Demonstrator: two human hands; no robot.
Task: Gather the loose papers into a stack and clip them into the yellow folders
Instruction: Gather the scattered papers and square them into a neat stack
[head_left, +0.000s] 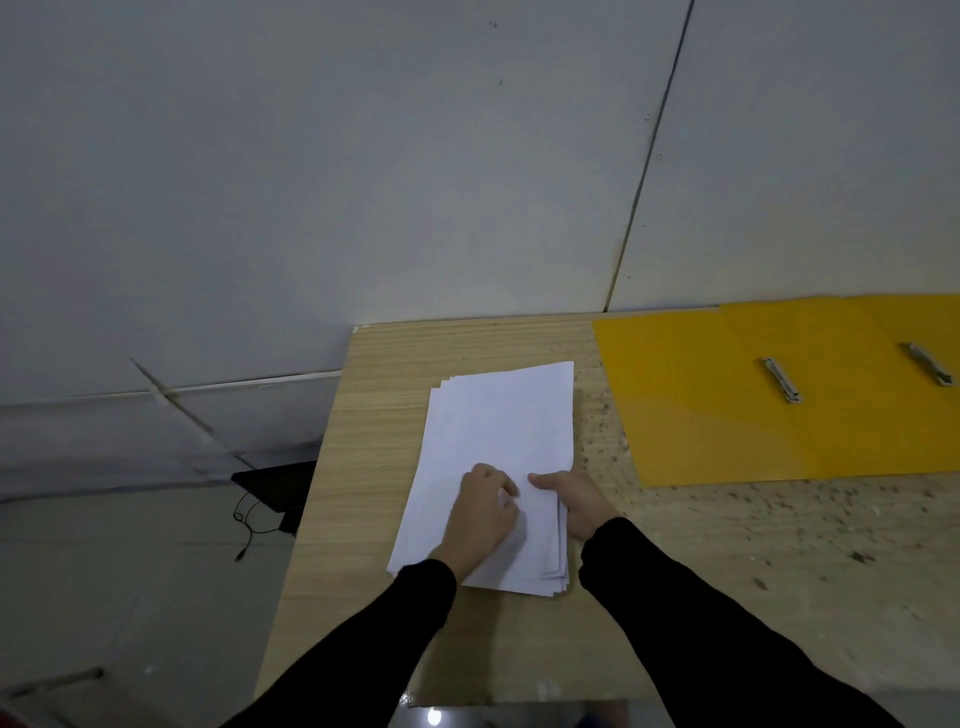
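Note:
A stack of white papers (498, 426) lies on the wooden table (374, 467), its edges slightly fanned at the near right corner. My left hand (480, 512) rests on top of the stack with its fingers curled, pinching at the top sheet. My right hand (574, 499) grips the stack's right edge, thumb on top and fingers underneath. Two open yellow folders (691, 410) lie overlapping at the right, each with a metal clip (781, 379); the second clip (930, 362) is near the frame's right edge.
The table's left edge runs close to the stack. Beyond it, on the floor, lies a black object with a cable (275, 493). A grey wall stands directly behind the table. The right part of the table is speckled with dark marks.

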